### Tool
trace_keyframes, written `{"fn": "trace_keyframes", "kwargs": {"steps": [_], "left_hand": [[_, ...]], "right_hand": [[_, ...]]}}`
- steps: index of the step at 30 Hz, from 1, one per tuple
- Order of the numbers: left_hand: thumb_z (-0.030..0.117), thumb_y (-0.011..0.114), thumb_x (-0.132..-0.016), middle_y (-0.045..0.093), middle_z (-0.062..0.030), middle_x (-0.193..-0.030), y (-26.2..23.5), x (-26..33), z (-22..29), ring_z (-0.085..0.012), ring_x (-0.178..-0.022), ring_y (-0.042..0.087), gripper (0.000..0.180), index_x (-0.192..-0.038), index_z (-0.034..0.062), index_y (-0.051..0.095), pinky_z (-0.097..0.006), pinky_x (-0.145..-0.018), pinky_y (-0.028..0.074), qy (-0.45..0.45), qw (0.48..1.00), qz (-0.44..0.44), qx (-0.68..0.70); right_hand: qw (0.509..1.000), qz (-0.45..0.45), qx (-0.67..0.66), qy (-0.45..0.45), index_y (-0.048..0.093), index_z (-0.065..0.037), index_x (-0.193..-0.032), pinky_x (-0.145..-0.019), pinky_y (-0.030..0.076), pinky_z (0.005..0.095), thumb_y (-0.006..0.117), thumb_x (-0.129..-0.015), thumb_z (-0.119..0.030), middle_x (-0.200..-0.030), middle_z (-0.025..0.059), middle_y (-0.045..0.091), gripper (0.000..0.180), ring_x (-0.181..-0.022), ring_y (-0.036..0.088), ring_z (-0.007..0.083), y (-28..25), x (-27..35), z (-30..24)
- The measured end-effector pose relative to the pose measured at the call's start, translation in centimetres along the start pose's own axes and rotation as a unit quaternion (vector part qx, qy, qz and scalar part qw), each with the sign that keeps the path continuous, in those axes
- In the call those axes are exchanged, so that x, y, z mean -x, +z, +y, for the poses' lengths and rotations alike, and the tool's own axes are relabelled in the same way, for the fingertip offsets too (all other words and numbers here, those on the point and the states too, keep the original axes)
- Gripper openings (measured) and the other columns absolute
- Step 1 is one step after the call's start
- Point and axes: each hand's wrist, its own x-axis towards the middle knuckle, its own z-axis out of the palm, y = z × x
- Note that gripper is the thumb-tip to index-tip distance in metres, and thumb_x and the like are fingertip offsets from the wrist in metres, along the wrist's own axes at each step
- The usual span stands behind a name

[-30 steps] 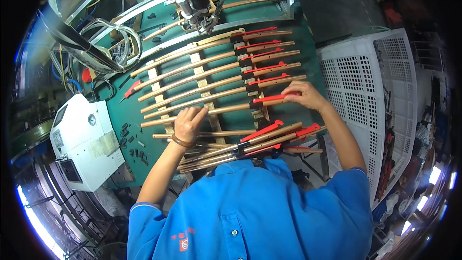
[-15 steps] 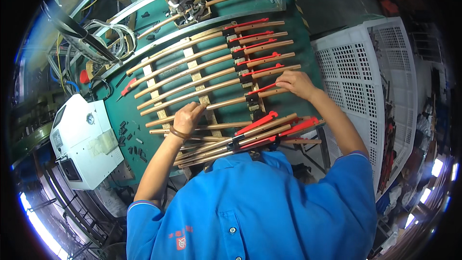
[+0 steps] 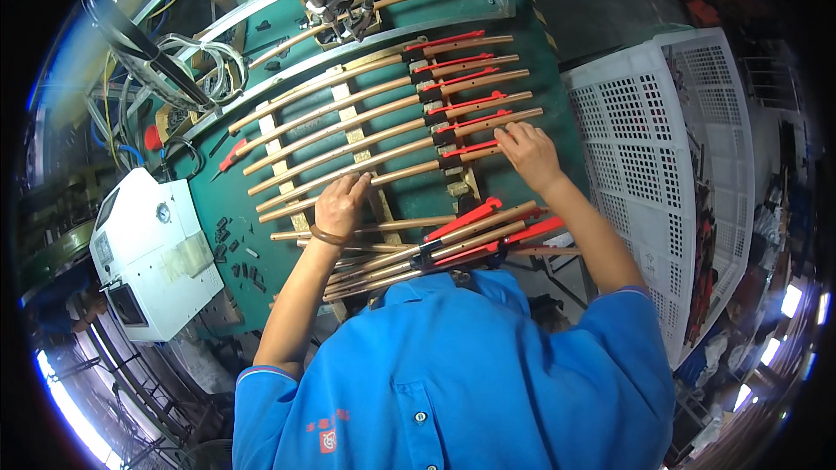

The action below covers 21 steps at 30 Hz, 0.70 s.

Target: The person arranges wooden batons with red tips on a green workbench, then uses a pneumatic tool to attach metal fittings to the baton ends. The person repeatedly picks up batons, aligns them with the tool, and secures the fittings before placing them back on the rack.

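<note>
My left hand is closed on the nearest copper-coloured tube of a row lying on a green table. My right hand closes around the same tube's right end, by the tip of its red lever; which of the two its fingers press on is partly hidden. Several like tubes lie side by side beyond it, each with a black clamp and a red lever, resting on wooden support strips. Closer to my body, a crossed pile of tubes with red levers lies partly over the table edge.
A white machine box stands at the left beside scattered small black parts. A red-handled screwdriver lies left of the row. Beyond it runs a metal frame with a press. White perforated crates stand at the right.
Both hands have moved slightly away from my body, and the tube between them now lies closer to the rest of the row. My right hand has also shifted left.
</note>
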Motion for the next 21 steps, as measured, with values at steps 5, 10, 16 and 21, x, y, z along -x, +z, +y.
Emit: {"fn": "trace_keyframes", "kwargs": {"steps": [5,10,16,21], "left_hand": [[0.016,0.075,-0.065,0.059,-0.0105,-0.111,-4.9,4.1,1.7,-0.0302,-0.100,0.056,0.046,-0.108,0.0085,0.061,-0.040,-0.084,0.045,-0.043,0.983,-0.110,0.138],[0.020,0.075,-0.067,0.058,-0.0066,-0.088,-4.8,6.0,1.6,-0.0274,-0.084,0.057,0.038,-0.102,0.0103,0.064,-0.038,-0.069,0.046,-0.022,0.987,-0.145,0.065],[0.018,0.071,-0.075,0.059,-0.0079,-0.074,-6.3,5.4,0.5,-0.0281,-0.069,0.060,0.027,-0.100,0.0133,0.067,-0.037,-0.059,0.048,-0.158,0.957,-0.134,0.204],[0.019,0.062,-0.085,0.061,-0.0116,-0.075,-5.3,3.8,-1.4,-0.0296,-0.070,0.061,0.021,-0.104,0.0100,0.066,-0.038,-0.061,0.048,-0.199,0.917,-0.140,0.317]], "right_hand": [[0.967,-0.086,-0.237,-0.024,0.058,-0.012,-0.112,-0.080,0.045,0.0359,0.071,-0.074,-0.026,-0.107,0.0065,0.059,0.042,-0.100,0.055,0.0241,-6.9,0.8,-5.2],[0.959,-0.191,-0.166,-0.125,0.059,-0.010,-0.101,-0.075,0.045,0.0327,0.070,-0.072,-0.023,-0.092,0.0052,0.056,0.034,-0.089,0.054,0.0213,-4.3,3.4,-7.7],[0.972,-0.016,-0.115,-0.205,0.060,-0.008,-0.094,-0.072,0.047,0.0307,0.067,-0.072,-0.019,-0.087,0.0007,0.056,0.025,-0.089,0.055,0.0165,-8.0,2.1,-5.3],[0.973,0.010,-0.093,-0.209,0.060,-0.008,-0.092,-0.072,0.049,0.0276,0.068,-0.071,-0.018,-0.091,0.0001,0.060,0.025,-0.088,0.060,0.0153,-9.9,2.8,-3.6]]}}
